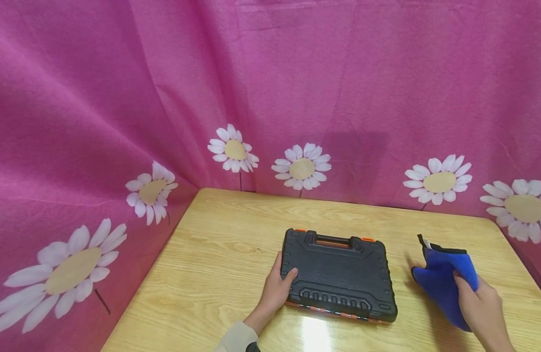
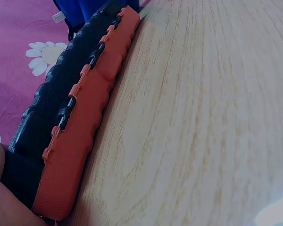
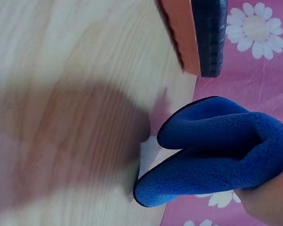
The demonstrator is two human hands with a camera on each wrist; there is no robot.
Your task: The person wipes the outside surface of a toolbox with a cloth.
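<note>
A black hard plastic carrying case (image 1: pixel 338 274) with an orange base lies on the wooden table, its handle toward the far side. My left hand (image 1: pixel 275 288) holds the case's left edge, thumb over the black lid. In the left wrist view, the orange base (image 2: pixel 82 146) and a row of hinges run along the near side. To the right of the case, my right hand (image 1: pixel 481 303) grips a folded blue cloth (image 1: pixel 446 278) with black edging above the table. The cloth (image 3: pixel 212 174) hangs in loose folds in the right wrist view.
The light wooden table (image 1: pixel 200 274) meets a pink curtain (image 1: pixel 270 88) printed with white daisies at the back and left. Light reflects off the tabletop just in front of the case.
</note>
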